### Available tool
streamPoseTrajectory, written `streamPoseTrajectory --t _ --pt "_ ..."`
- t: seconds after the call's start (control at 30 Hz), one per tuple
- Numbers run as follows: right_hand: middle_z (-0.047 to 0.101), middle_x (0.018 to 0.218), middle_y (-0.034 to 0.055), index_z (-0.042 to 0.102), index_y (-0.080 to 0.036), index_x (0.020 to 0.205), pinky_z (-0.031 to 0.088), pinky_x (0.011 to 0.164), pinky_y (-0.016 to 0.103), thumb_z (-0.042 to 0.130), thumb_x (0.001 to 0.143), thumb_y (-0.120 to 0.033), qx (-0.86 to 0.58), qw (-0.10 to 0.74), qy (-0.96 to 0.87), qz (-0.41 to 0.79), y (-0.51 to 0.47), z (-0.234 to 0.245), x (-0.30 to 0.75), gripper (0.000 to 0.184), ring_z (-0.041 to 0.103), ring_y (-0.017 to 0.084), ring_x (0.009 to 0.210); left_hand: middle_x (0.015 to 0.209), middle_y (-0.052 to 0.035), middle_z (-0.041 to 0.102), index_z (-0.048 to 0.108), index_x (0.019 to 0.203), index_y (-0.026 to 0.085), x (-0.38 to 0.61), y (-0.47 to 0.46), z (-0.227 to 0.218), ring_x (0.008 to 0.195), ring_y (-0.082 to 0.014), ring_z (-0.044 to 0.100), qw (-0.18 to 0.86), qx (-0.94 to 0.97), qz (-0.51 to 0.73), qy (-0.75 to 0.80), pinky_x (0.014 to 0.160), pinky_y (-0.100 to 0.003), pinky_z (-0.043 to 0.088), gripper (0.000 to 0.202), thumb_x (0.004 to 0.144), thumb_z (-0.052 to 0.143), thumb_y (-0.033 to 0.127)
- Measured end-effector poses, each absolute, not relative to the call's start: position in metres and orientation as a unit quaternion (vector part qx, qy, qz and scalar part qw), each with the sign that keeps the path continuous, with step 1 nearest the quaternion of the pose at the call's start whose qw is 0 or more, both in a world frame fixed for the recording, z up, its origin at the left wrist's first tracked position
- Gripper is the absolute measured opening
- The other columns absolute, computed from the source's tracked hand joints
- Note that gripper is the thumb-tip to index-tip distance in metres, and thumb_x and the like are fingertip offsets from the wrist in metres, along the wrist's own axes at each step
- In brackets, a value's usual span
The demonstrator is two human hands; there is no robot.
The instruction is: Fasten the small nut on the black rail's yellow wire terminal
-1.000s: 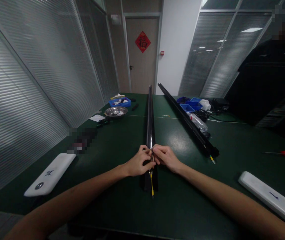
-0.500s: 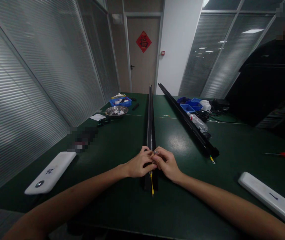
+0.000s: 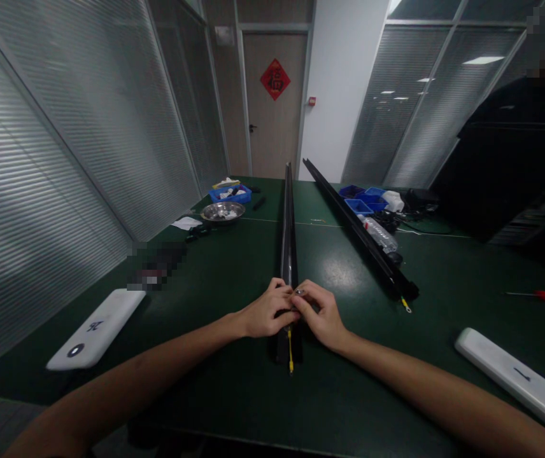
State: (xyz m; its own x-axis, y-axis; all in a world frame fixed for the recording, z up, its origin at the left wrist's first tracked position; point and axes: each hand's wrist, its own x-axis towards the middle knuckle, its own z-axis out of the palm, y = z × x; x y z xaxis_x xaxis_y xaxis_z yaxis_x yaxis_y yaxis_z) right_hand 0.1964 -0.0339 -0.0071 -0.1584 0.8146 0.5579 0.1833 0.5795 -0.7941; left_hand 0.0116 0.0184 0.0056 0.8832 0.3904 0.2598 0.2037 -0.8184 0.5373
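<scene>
A long black metal channel (image 3: pixel 288 235) lies lengthwise on the green table, its near end under my hands. My left hand (image 3: pixel 271 310) rests over the channel with bent fingers, closed around something hidden. Against it, my right hand (image 3: pixel 319 313) pinches a small shiny metal piece (image 3: pixel 299 292), whose kind is too small to tell. A short yellow wire (image 3: pixel 290 351) with a ring terminal at its tip hangs out along the channel's near end, just below my hands.
On the right lies a second black channel (image 3: pixel 358 229), beside blue bins (image 3: pixel 358 207) and a plastic bottle (image 3: pixel 380 235). A metal bowl (image 3: pixel 223 212) stands far left. White numbered devices (image 3: pixel 95 329) flank me. A red screwdriver (image 3: pixel 544 296) lies right; a person in dark clothing (image 3: pixel 516 146) is behind it.
Both hands stay over the channel in nearly the same pose. The yellow wire's tip has shifted very slightly left.
</scene>
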Motion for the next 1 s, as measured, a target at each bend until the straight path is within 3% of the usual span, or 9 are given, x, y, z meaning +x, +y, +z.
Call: streamPoseTrajectory --t 1.0 --pt "0.056 0.078 0.003 0.059 -0.019 0.082 0.043 0.067 0.032 0.054 0.102 -0.023 -0.321 0.545 -0.743 0.219 -0.0374 -0.0079 0.1979 0.02 0.055 0.018 0.073 0.097 -0.0042 0.071 0.065 0.09 0.018 0.0122 0.0209 0.0025 0.103 -0.0225 0.055 0.259 0.94 0.194 0.107 0.102 -0.041 0.027 0.023 0.104 0.049 0.025"
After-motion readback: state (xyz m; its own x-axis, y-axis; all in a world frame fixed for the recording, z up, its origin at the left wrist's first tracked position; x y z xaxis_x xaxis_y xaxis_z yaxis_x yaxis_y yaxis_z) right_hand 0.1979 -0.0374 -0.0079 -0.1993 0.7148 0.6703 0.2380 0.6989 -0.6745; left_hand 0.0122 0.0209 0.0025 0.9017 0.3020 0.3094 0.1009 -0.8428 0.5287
